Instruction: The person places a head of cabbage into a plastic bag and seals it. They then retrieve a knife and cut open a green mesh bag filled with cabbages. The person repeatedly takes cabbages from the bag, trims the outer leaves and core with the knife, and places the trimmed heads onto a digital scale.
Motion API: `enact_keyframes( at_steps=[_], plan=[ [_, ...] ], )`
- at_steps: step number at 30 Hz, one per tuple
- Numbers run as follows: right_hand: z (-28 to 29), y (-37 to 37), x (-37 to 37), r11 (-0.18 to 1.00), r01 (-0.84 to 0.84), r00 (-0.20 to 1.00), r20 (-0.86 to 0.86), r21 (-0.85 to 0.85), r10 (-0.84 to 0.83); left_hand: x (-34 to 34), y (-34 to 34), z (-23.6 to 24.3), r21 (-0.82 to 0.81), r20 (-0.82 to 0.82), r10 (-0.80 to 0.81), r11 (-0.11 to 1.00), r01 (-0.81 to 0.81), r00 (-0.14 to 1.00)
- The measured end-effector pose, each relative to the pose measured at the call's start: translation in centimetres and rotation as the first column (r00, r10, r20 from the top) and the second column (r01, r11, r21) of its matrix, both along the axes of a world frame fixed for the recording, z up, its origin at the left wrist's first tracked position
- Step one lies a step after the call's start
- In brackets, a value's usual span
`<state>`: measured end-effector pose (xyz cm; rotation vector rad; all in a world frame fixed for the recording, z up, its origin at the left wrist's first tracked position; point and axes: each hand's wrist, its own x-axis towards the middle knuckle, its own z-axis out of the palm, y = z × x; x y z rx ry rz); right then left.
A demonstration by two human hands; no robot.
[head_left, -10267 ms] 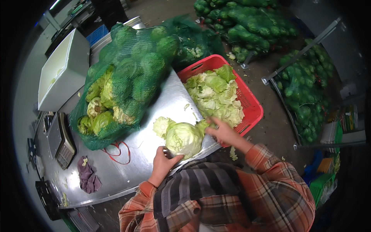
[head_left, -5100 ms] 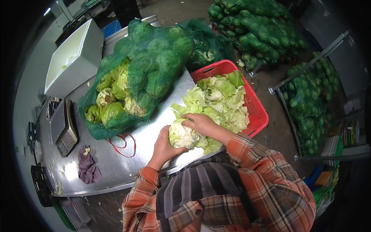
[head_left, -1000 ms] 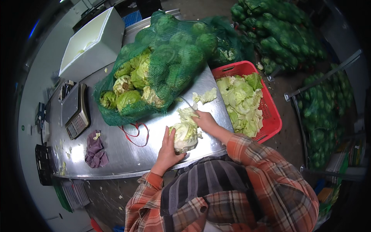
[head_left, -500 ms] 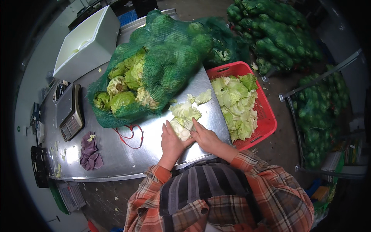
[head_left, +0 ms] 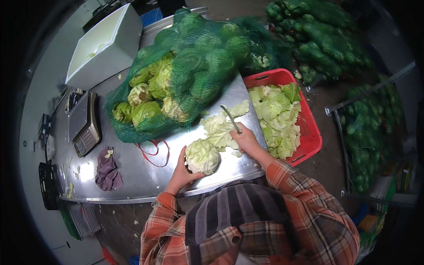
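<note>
A trimmed, pale green head of lettuce (head_left: pixel 203 157) rests on the metal table (head_left: pixel 137 181). My left hand (head_left: pixel 179 173) is curled round its left side, thumb at the near edge. A small knife (head_left: pixel 229 116) is gripped in my right hand (head_left: pixel 245 140), its slim blade pointing away from me over loose lettuce leaves (head_left: pixel 217 127). Just beyond the leaves lies a green net bag (head_left: pixel 198 66), full of lettuce heads, several showing through its open mouth. To the right, a red crate (head_left: pixel 311 137) holds a heap of stripped leaves (head_left: pixel 276 119).
A digital scale (head_left: pixel 85 128) and a purple cloth (head_left: pixel 107 170) lie on the table's left side, below a white foam box (head_left: pixel 101 48). Red string (head_left: pixel 154 154) loops near the bag. More filled net bags (head_left: pixel 322 39) are stacked beyond the crate, beside a metal frame (head_left: pixel 371 88).
My hands have parted: the left now holds the lettuce head, turned and nearer me. My right hand has moved right with the knife, now plainly visible, over the loose leaves.
</note>
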<state>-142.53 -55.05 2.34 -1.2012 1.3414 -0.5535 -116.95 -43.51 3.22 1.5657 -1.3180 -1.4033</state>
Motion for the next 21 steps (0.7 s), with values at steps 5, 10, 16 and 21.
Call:
enact_keyframes(
  at_steps=[5, 10, 16, 21],
  plan=[
    [-1.2, -1.0, -0.7, 0.82, -0.183, 0.88, -0.463, -0.543, -0.109, 0.9, 2.2, 0.0, -0.037, -0.04, 0.039, 0.999, -0.04, 0.998],
    [4.7, 3.4, 3.4, 0.627, -0.558, 0.806, -0.534, -0.543, 0.256, -3.5, 1.0, 1.5, -0.155, 0.457, 0.095, 0.988, -0.026, 0.884],
    [2.0, 0.0, 3.7, 0.877, -0.354, 0.927, -0.245, -0.324, 0.284, 0.5, 2.6, -2.0, -0.223, 0.319, -0.056, 0.966, 0.132, 0.946],
    [1.0, 1.1, 3.8, 0.878, -0.246, 0.969, -0.111, -0.411, 0.22, -2.0, 0.8, 3.3, -0.204, 0.558, -0.002, 0.969, 0.14, 0.83]
  ],
)
